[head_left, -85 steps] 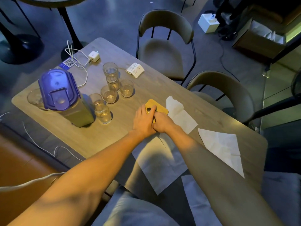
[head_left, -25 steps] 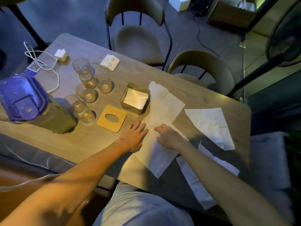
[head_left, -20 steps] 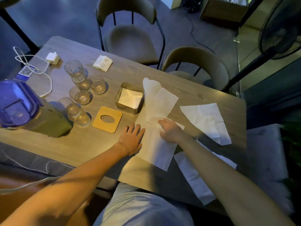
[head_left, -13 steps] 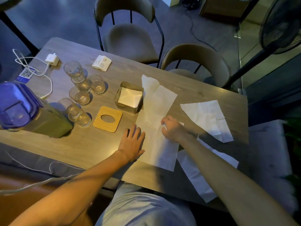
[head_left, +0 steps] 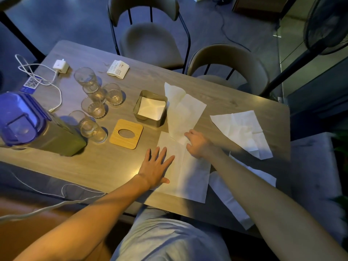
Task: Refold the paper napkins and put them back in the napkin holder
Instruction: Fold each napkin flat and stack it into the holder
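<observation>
- The left hand (head_left: 155, 167) lies flat, palm down, fingers spread apart, on the left part of the near napkin (head_left: 190, 178); it grips nothing.
- The right hand (head_left: 197, 143) is curled at that napkin's far right corner, fingertips meeting the near end of the long napkin (head_left: 183, 113); whether it pinches either sheet I cannot tell.
- The near napkin lies unfolded on the worktop (head_left: 105, 166), its near edge almost at the worktop's near rim.
- The long napkin runs from the right hand toward 12 o'clock, its left edge just beside the holder (head_left: 150, 108).
- The holder, a square open tin, stands at 11 o'clock from the right hand, with a flat stack of white napkins inside.
- The wooden lid (head_left: 126, 133), with an oval slot, lies flat at 7 o'clock from the holder, just beside it.
- A third napkin (head_left: 243, 131), creased and open, lies at 3 o'clock from the right hand, well apart from the holder.
- A fourth napkin (head_left: 226, 200) hangs past the worktop's near edge under the right forearm.
- Several glasses (head_left: 94, 108) cluster at 9 o'clock from the holder.
- A jug (head_left: 35, 127) with a blue lid stands at the worktop's left end.
- A charger (head_left: 60, 66) with a white cable and a small card (head_left: 118, 69) lie along the far edge.
</observation>
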